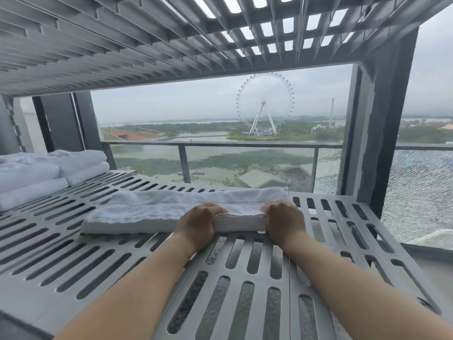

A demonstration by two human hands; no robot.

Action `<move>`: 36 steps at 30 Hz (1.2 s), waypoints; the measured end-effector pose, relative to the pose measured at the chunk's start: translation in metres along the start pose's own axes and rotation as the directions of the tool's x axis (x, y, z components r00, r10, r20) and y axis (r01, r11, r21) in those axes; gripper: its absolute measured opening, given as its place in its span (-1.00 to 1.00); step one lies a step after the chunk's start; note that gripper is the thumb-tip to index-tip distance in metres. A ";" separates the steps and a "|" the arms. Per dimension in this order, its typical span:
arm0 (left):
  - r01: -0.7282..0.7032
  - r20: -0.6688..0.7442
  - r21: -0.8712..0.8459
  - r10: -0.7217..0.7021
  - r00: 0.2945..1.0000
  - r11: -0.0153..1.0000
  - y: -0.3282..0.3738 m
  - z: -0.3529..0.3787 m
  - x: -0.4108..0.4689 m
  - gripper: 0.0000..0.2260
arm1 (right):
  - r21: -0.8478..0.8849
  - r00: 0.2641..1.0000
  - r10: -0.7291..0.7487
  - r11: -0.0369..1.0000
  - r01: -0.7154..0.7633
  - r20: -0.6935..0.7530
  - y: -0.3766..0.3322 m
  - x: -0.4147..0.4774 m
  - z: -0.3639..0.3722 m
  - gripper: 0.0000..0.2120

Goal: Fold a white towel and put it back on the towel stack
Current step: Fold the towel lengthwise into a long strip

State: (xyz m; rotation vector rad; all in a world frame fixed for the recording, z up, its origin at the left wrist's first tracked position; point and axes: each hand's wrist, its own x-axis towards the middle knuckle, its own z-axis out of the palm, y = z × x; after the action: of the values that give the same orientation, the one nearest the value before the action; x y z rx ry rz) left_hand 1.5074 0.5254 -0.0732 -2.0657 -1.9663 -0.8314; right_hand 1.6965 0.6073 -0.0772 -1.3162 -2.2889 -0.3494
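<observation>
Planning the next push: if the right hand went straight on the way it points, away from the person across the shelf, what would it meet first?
The right hand already grips the white towel, so it meets that first. Beyond lies bare slotted shelf; depth is uncertain.

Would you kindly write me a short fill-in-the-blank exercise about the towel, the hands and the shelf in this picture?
1. Both hands, left hand and right hand, grip the near edge of the folded ____ towel.
2. The towel stack sits at the far ____ of the shelf.
3. The shelf surface is pierced with long ____.
4. Beyond the railing stands a Ferris ____.

Missing words: white; left; slots; wheel
</observation>
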 end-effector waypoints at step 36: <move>0.047 0.250 0.357 -0.144 0.957 0.933 -0.168 -0.087 -0.024 -0.61 | 0.266 0.924 -0.343 0.918 0.293 0.169 -0.206 0.063 0.025 -0.62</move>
State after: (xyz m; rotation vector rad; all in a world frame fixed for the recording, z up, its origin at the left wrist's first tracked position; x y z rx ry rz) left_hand 1.3227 0.4818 -0.0543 -1.9656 -2.1770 -0.1885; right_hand 1.4854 0.5608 -0.0635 -0.8958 -2.6363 -0.0349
